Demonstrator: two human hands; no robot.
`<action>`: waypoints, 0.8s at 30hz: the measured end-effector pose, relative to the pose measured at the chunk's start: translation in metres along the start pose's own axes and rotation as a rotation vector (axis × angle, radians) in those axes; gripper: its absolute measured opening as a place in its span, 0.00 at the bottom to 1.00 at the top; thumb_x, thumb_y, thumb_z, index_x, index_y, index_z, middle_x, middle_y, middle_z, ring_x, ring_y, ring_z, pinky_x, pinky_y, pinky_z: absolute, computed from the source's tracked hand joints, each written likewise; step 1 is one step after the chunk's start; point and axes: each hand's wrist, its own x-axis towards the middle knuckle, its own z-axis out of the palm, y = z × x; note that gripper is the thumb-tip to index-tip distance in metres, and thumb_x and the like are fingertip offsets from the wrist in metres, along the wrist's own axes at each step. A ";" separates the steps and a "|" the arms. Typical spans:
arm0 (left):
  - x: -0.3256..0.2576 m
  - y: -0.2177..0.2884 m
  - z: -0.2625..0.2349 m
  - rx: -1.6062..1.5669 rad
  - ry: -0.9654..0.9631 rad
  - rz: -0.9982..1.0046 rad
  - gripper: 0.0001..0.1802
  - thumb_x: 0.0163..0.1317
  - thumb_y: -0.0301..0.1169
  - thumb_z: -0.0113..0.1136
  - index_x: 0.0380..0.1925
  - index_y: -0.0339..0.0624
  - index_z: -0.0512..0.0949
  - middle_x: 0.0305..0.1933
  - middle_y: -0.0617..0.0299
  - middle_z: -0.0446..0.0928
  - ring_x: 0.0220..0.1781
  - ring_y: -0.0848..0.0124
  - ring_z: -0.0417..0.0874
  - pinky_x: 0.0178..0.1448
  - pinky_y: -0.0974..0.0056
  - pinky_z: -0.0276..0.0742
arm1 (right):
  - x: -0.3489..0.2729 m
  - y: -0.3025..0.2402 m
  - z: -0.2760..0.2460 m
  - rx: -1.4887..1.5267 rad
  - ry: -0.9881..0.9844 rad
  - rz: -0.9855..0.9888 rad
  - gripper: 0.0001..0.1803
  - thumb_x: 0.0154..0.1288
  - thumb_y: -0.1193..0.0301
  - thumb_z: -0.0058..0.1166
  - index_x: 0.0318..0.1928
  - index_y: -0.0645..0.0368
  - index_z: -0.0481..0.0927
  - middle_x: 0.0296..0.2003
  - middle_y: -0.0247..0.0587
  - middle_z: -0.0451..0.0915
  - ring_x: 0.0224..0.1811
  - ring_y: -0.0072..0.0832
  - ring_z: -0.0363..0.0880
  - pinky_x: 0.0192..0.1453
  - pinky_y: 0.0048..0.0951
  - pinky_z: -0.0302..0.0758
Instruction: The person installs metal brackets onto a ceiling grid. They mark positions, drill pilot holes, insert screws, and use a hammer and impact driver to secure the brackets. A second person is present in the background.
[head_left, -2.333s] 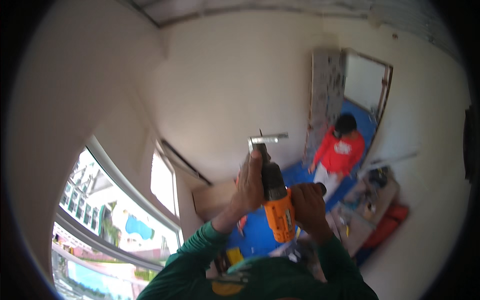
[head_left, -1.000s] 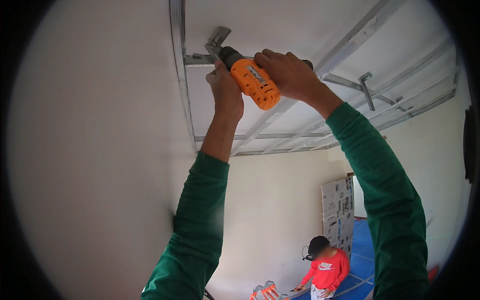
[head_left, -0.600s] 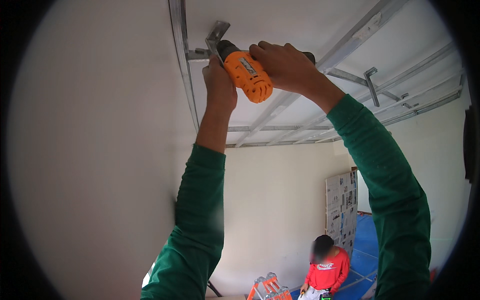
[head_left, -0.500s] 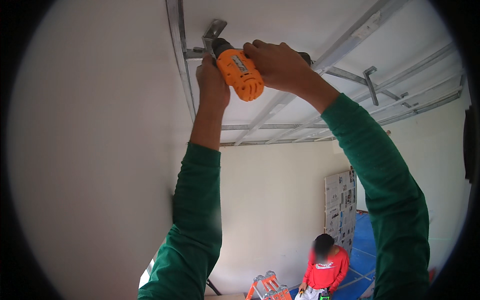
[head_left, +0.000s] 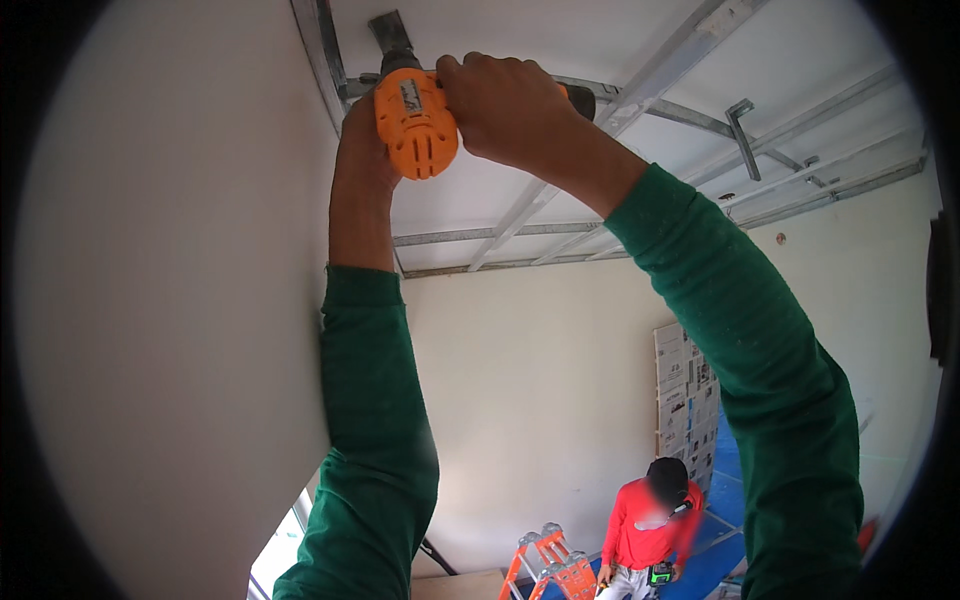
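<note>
My right hand [head_left: 510, 110] is wrapped round the handle of an orange and black cordless drill [head_left: 420, 130], raised overhead close to the left wall. The drill's black chuck points up at a bent metal bracket [head_left: 390, 32] fixed against the ceiling; its tip is hidden, so I cannot tell whether it touches. My left hand [head_left: 360, 145] is raised just left of the drill, beside the metal ceiling channel [head_left: 357, 88]. The drill body covers its fingers, and what they may hold is not visible.
Metal ceiling rails [head_left: 690, 50] cross overhead, with another hanging bracket [head_left: 742, 140] to the right. Below stand an orange stepladder [head_left: 548, 565] and a person in a red top [head_left: 640, 520]. A newspaper-covered panel [head_left: 684, 400] leans at the far wall; blue sheeting [head_left: 728, 470] covers floor.
Both my hands and the drill have shifted left and slightly up in the picture. The drill now stands more upright under the bracket. The person below has turned and moved an arm.
</note>
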 end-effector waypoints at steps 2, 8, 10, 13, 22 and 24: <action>-0.001 -0.004 0.001 -0.124 -0.052 0.017 0.17 0.81 0.34 0.50 0.51 0.31 0.82 0.40 0.53 0.86 0.33 0.67 0.91 0.32 0.64 0.94 | -0.002 -0.001 -0.001 0.034 0.017 0.002 0.18 0.63 0.73 0.69 0.51 0.62 0.79 0.35 0.41 0.86 0.39 0.38 0.92 0.43 0.42 0.87; 0.004 -0.004 -0.002 -0.200 0.045 0.026 0.16 0.78 0.33 0.52 0.50 0.31 0.82 0.40 0.53 0.87 0.31 0.66 0.91 0.30 0.64 0.93 | -0.003 -0.009 0.006 0.079 0.017 0.001 0.17 0.63 0.69 0.72 0.48 0.62 0.81 0.34 0.44 0.88 0.39 0.38 0.92 0.43 0.39 0.88; 0.007 0.000 -0.005 -0.117 -0.051 0.026 0.16 0.78 0.33 0.53 0.50 0.31 0.82 0.40 0.52 0.87 0.31 0.66 0.91 0.30 0.64 0.93 | -0.004 -0.008 0.009 0.103 0.040 -0.010 0.16 0.62 0.69 0.72 0.46 0.62 0.83 0.34 0.43 0.88 0.39 0.38 0.92 0.41 0.39 0.89; 0.012 0.000 -0.006 -0.037 -0.054 0.061 0.16 0.77 0.33 0.52 0.51 0.31 0.82 0.40 0.51 0.87 0.31 0.65 0.91 0.30 0.64 0.93 | -0.007 -0.002 0.013 0.120 0.142 -0.011 0.15 0.62 0.74 0.67 0.47 0.64 0.79 0.30 0.47 0.87 0.34 0.40 0.91 0.38 0.38 0.89; 0.015 -0.002 -0.011 -0.118 -0.161 0.024 0.19 0.82 0.38 0.45 0.54 0.34 0.78 0.45 0.52 0.85 0.36 0.64 0.91 0.36 0.60 0.94 | -0.003 0.006 0.005 0.034 0.083 -0.060 0.18 0.59 0.75 0.67 0.50 0.63 0.81 0.33 0.46 0.88 0.36 0.41 0.92 0.40 0.39 0.89; 0.017 -0.001 -0.015 -0.156 -0.228 0.023 0.20 0.83 0.40 0.44 0.55 0.34 0.76 0.45 0.52 0.84 0.37 0.65 0.91 0.37 0.60 0.95 | -0.004 0.004 0.003 0.000 0.073 -0.065 0.19 0.58 0.75 0.67 0.50 0.62 0.81 0.33 0.46 0.88 0.37 0.42 0.92 0.40 0.40 0.89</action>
